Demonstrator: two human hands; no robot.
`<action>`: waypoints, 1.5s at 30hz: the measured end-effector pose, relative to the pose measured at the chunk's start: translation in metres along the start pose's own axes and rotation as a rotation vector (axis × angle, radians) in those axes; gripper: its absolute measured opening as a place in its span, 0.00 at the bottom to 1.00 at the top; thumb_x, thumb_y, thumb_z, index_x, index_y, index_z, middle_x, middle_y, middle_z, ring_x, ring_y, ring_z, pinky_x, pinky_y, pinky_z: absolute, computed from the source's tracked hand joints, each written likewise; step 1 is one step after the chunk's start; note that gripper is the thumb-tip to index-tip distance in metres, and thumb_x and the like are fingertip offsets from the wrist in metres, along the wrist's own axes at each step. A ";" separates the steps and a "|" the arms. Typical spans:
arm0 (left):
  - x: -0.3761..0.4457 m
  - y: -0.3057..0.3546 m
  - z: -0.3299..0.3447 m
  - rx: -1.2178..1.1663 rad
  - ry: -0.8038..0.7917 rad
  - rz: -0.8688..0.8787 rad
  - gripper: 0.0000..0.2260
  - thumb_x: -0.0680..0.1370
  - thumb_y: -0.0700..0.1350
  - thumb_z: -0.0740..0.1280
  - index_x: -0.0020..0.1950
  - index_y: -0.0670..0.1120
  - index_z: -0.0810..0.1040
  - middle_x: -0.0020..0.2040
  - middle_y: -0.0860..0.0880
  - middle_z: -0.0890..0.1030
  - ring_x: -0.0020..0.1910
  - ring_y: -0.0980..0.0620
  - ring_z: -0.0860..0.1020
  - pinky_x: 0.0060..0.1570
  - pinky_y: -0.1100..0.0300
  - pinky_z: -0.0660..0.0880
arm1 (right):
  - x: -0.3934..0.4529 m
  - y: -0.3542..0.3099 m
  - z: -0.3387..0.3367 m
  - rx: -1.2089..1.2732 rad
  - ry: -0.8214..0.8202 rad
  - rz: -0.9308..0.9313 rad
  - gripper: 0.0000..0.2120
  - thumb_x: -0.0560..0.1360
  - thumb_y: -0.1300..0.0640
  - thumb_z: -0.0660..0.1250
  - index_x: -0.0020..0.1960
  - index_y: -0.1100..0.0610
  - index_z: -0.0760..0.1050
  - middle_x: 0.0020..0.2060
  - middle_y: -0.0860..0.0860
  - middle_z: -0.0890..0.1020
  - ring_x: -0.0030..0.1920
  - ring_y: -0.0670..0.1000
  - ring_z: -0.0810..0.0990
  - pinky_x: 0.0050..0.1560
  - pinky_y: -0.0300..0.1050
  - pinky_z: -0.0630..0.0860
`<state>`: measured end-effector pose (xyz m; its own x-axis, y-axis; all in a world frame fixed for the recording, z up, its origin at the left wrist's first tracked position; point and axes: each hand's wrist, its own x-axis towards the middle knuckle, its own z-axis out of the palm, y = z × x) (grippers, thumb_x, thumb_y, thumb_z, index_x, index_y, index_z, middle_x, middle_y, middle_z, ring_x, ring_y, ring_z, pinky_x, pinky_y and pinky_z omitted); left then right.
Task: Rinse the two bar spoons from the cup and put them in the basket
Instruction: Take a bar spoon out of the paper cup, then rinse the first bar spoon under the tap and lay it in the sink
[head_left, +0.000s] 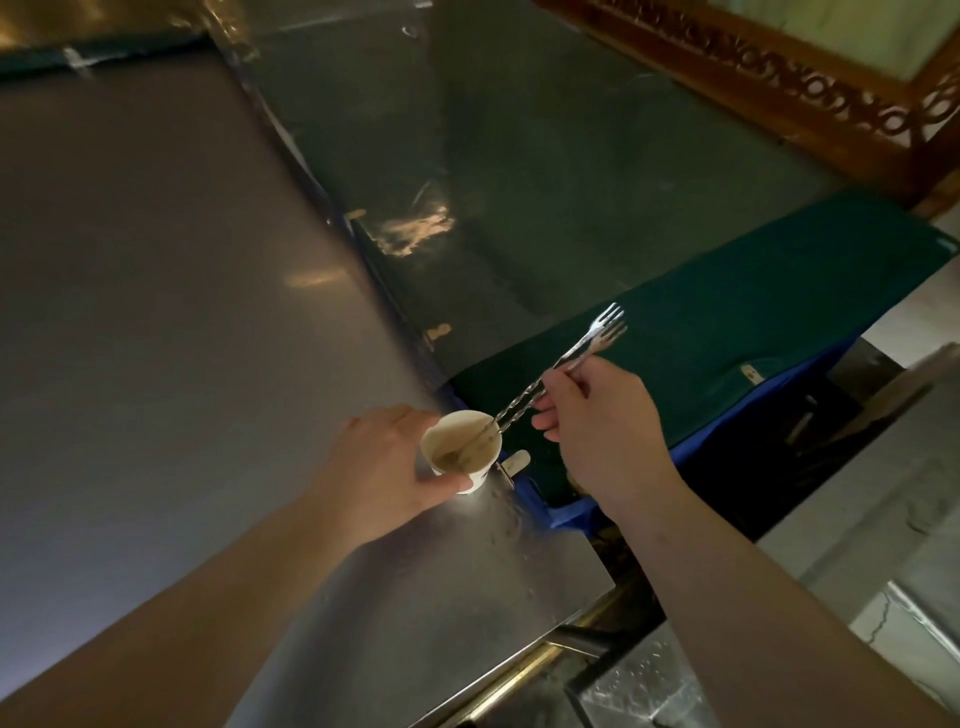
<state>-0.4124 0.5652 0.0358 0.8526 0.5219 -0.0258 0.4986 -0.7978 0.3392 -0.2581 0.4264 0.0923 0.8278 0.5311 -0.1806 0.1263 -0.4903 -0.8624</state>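
Observation:
A small white paper cup (480, 475) stands on the steel counter (182, 291) near its right edge, with brownish liquid inside. My left hand (382, 467) wraps around the cup from the left. Two twisted metal bar spoons (519, 402) with forked top ends lean out of the cup toward the upper right. My right hand (602, 421) pinches both spoons together at mid-shaft, their lower ends still down in the cup. No basket is in view.
A dark green cloth (727, 322) lies over a blue bin (561, 514) just right of the cup. A glass-covered dark surface (545, 156) stretches behind. A carved wooden frame (779, 78) runs along the top right. A gap and lower shelf sit below right.

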 end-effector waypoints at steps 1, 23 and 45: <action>0.000 0.000 0.000 -0.001 -0.003 0.001 0.30 0.65 0.69 0.67 0.61 0.53 0.77 0.54 0.53 0.81 0.52 0.52 0.77 0.51 0.56 0.70 | 0.000 0.001 0.000 0.015 -0.006 0.015 0.09 0.81 0.54 0.63 0.43 0.53 0.78 0.35 0.48 0.84 0.35 0.45 0.84 0.44 0.45 0.83; -0.004 0.004 0.004 -0.117 0.007 -0.047 0.28 0.63 0.69 0.66 0.57 0.56 0.77 0.50 0.56 0.80 0.49 0.55 0.79 0.50 0.53 0.76 | -0.022 0.031 -0.032 0.590 0.182 0.345 0.09 0.80 0.57 0.65 0.46 0.60 0.80 0.37 0.54 0.87 0.39 0.50 0.88 0.41 0.42 0.82; 0.002 0.245 -0.001 -1.193 -0.102 -0.243 0.10 0.77 0.43 0.64 0.42 0.53 0.84 0.39 0.48 0.86 0.35 0.56 0.81 0.38 0.60 0.73 | -0.116 0.101 -0.229 1.106 0.601 0.266 0.11 0.81 0.59 0.63 0.44 0.65 0.77 0.35 0.60 0.86 0.38 0.54 0.88 0.37 0.40 0.82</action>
<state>-0.2887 0.3711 0.1197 0.7922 0.5501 -0.2642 0.2362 0.1228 0.9639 -0.2159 0.1571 0.1345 0.9092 -0.0292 -0.4154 -0.3587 0.4516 -0.8169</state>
